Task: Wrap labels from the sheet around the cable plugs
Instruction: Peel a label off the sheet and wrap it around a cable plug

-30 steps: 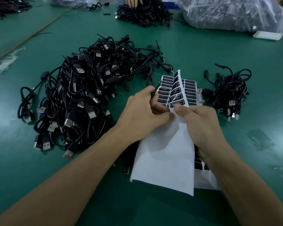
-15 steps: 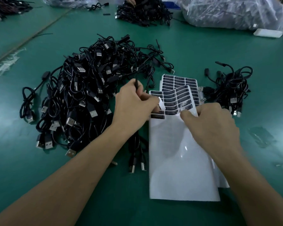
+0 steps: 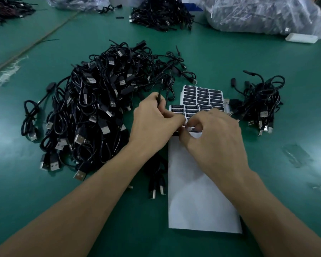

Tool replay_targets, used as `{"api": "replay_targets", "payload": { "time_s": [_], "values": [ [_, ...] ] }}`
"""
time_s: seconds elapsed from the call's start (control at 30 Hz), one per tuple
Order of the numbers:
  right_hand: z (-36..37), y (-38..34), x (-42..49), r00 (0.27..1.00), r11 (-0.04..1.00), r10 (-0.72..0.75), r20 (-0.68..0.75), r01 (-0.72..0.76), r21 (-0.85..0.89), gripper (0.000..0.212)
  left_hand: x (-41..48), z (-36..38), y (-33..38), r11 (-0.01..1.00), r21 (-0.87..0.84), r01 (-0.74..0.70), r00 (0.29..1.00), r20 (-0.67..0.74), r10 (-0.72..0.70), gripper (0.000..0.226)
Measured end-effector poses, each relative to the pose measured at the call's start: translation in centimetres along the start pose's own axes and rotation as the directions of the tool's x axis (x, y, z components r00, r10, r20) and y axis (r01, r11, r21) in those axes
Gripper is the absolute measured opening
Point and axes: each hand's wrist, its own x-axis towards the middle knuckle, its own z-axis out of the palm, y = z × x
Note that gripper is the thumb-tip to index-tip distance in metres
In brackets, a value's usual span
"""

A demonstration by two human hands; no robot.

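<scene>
- Two bare hands met over the far part of the label sheet (image 3: 196, 191), which lay flat on the green table (image 3: 267, 182) right in front of the person.
- The left hand (image 3: 154, 121) had its fingers curled round a thin black cable (image 3: 160, 94). A short bit of that cable stuck up above the knuckles.
- The right hand (image 3: 215, 138) pinched a small pale label (image 3: 189, 128) between its thumb and first finger, right at the tips of the left hand's fingers.
- The plug of the held cable was hidden by the fingers, so I could not tell if the label touched it.
- The near part of the sheet was bare and white. Rows of black labels (image 3: 202, 97) filled its far end, partly under the hands.
- A big pile of cables (image 3: 100, 108) with silver plugs lay to the left of the sheet, close to the left hand.
- A small pile of cables (image 3: 258, 102) lay to the right of the sheet's far end.
- Two loose plugs (image 3: 157, 186) lay side by side just beside the sheet's left edge.
- Far across the table were another cable heap (image 3: 161, 13), clear plastic bags (image 3: 258, 15) and a white box (image 3: 300, 38).
</scene>
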Motion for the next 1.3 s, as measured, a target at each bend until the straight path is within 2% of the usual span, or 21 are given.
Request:
{"api": "replay_targets", "payload": {
  "time_s": [0.33,0.43,0.57,0.7,0.77,0.83,1.1,1.2,1.3],
  "values": [
    [0.6,0.3,0.6,1.000,1.000,0.006,0.013,-0.006,0.000,0.015,0.0,0.0,0.2,1.000,-0.017,-0.003,1.000,0.008,0.004,0.041],
    [0.4,0.2,0.7,0.998,0.981,0.045,-0.054,-0.033,0.192,0.009,-0.1,0.1,0.3,1.000,-0.030,-0.003,1.000,0.020,0.004,0.039],
    [0.3,0.5,0.9,0.981,0.823,0.195,-0.010,-0.159,0.545,0.024,-0.1,0.0,0.6,0.994,-0.099,0.035,0.996,0.085,-0.026,0.030],
    [0.2,0.9,1.3,0.960,0.616,0.259,0.104,-0.247,0.748,0.025,-0.1,-0.1,0.5,0.995,-0.094,0.018,0.990,0.142,-0.005,0.035],
    [0.2,1.0,1.5,0.953,0.544,0.270,0.139,-0.270,0.794,0.028,-0.2,-0.1,0.5,0.991,-0.131,0.007,0.986,0.165,0.015,0.040],
    [0.2,1.0,1.5,0.950,0.535,0.279,0.140,-0.275,0.799,0.028,-0.1,0.0,0.4,0.990,-0.138,-0.005,0.986,0.167,0.028,0.042],
    [0.3,1.5,1.5,0.945,0.610,0.312,0.098,-0.278,0.742,0.022,-0.2,0.1,0.0,0.997,-0.067,-0.034,0.989,0.141,0.043,0.039],
    [0.3,1.4,1.6,0.940,0.558,0.333,0.073,-0.259,0.788,0.026,-0.3,0.1,0.3,0.992,-0.115,0.043,0.988,0.150,-0.026,0.030],
    [-0.1,1.2,1.5,0.936,0.417,0.348,0.053,-0.206,0.885,0.026,-0.3,0.0,0.3,0.989,-0.119,0.088,0.984,0.162,-0.068,0.040]
  ]
}}
